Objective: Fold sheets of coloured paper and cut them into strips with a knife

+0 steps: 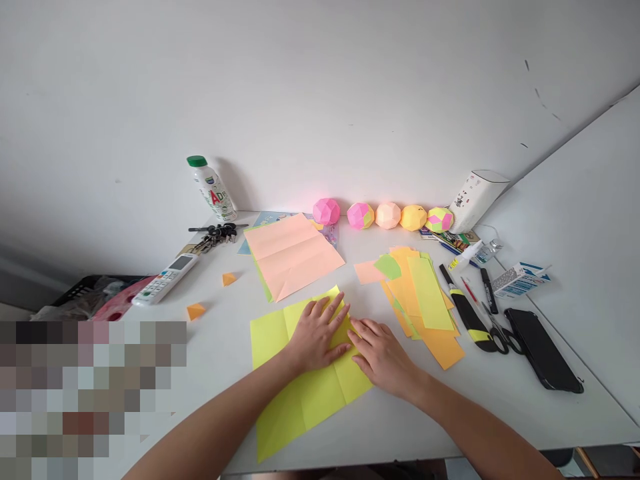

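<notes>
In the head view, a large yellow sheet (313,397) with fold creases lies on the white worktop (205,373), near the middle of its front edge. The left hand (315,337) lies palm down on the sheet's upper part, fingers spread and thumb held out to the side; it is open and grips nothing. The right hand (381,353) is at the sheet's right side, partly open, its fingers close together and slightly bent, fingertips resting at the paper's edge. Whether it pinches the paper cannot be told.

Just behind the yellow sheet lies a creased peach sheet (295,257). Two small orange pieces (229,279) sit apart toward the left. A loose pile of paper strips (433,293) lies right of the hands. Beyond it, toward the right edge, are a black and yellow cutter (470,320), scissors (500,339), a black marker (489,291) and a black phone (544,350). Five faceted paper balls (388,215) stand in a row along the back edge, between a tilted-looking bottle (215,193) on the left and a white box (479,200) on the right. A white remote (165,280) lies near the left edge.
</notes>
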Available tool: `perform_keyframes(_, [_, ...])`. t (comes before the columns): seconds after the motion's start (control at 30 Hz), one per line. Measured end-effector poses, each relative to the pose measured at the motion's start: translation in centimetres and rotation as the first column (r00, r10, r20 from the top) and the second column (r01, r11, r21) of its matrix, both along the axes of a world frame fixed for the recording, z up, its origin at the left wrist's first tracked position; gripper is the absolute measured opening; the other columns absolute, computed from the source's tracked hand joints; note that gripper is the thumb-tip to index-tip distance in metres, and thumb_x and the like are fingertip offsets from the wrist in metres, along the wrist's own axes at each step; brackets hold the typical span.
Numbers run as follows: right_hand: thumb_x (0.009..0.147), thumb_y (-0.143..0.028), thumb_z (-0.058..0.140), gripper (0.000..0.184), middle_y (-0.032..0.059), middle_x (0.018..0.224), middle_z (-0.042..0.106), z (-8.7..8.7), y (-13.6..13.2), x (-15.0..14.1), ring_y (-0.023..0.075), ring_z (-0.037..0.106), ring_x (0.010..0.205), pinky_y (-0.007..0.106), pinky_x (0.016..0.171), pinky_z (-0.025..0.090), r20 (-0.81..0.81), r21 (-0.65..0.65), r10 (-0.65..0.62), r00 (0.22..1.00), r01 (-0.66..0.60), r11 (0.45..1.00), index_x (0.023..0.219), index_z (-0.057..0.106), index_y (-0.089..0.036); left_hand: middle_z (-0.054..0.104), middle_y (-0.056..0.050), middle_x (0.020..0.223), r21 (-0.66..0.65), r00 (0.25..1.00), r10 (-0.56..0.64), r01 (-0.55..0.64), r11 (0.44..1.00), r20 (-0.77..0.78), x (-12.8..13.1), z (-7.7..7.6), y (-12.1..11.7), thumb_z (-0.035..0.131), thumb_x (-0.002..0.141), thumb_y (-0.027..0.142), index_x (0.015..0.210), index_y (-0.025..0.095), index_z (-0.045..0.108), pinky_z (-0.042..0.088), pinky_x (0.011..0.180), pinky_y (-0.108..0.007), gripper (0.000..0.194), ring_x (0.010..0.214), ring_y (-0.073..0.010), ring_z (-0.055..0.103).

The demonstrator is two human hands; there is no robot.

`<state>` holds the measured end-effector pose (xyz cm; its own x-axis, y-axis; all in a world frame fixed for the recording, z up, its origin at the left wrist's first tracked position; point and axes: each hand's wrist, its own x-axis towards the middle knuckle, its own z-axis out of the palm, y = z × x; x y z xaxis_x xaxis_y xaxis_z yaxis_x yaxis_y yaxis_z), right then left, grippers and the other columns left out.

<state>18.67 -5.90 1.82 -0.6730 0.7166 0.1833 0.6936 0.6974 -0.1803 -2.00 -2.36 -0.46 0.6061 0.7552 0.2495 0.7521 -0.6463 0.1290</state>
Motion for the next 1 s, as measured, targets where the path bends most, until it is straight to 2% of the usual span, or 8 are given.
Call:
perform_keyframes(0.2, [0.092, -0.029, 0.049, 0.042, 0.0156, 0.140, 0.049, 0.3, -0.2, 0.0, 0.0313, 0.043, 0.125, 0.049, 0.094, 0.043, 0.006, -0.066, 0.009, 1.000, -0.009, 0.998, 0.132, 0.050, -0.016, 0.036, -0.014, 0.149, -0.015, 1.000, 0.011, -0.011, 1.000, 0.015, 0.0, 0.0, 0.0, 0.038, 0.089, 0.060, 0.138, 0.017, 0.046, 0.032, 0.101, -0.053, 0.066, 0.129, -0.0379, 0.037])
perform_keyframes(0.4, [0.094, -0.034, 0.045, 0.045, 0.0160, 0.143, 0.046, 0.5, -0.5, -0.1, 0.0317, 0.040, 0.128, 0.048, 0.097, 0.039, 0.046, -0.095, 0.005, 0.999, -0.001, 0.995, 0.134, 0.048, -0.014, 0.040, -0.015, 0.147, -0.018, 1.000, 0.019, -0.019, 1.000, 0.002, 0.0, -0.1, 0.0, 0.039, 0.089, 0.059, 0.136, 0.015, 0.048, 0.030, 0.103, -0.052, 0.066, 0.130, -0.0367, 0.036])
perform_keyframes(0.6, [0.095, -0.039, 0.042, 0.051, 0.0168, 0.141, 0.048, 1.1, -0.3, -0.2, 0.0313, 0.037, 0.130, 0.049, 0.099, 0.037, 0.019, -0.166, 0.005, 1.000, -0.002, 0.986, 0.137, 0.046, -0.012, 0.044, -0.013, 0.144, -0.026, 1.000, 0.016, -0.016, 1.000, 0.006, -0.1, 0.0, 0.7, 0.039, 0.092, 0.045, 0.132, 0.016, 0.052, 0.033, 0.100, -0.050, 0.051, 0.125, -0.0338, 0.040])
perform_keyframes(0.8, [0.095, -0.033, 0.040, 0.044, 0.0140, 0.138, 0.051, 1.1, 0.9, -0.4, 0.0296, 0.042, 0.123, 0.048, 0.096, 0.041, -0.066, -0.176, -0.032, 0.997, 0.020, 0.984, 0.133, 0.050, -0.015, 0.048, -0.010, 0.141, -0.027, 0.999, 0.039, -0.038, 0.999, 0.015, 0.1, 0.3, 1.8, 0.038, 0.093, 0.032, 0.123, 0.020, 0.056, 0.039, 0.091, -0.047, 0.037, 0.115, -0.0300, 0.046])
perform_keyframes(1.0, [0.090, -0.016, 0.041, 0.027, 0.0121, 0.128, 0.057, 0.2, 3.8, -1.4, 0.0251, 0.051, 0.103, 0.042, 0.086, 0.047, -0.058, -0.103, -0.046, 0.997, 0.040, 0.994, 0.111, 0.059, -0.017, 0.053, -0.012, 0.134, -0.011, 0.997, 0.012, -0.011, 1.000, 0.079, 0.1, 0.1, 2.5, 0.040, 0.091, 0.029, 0.114, 0.018, 0.054, 0.041, 0.091, -0.045, 0.030, 0.114, -0.0285, 0.047])
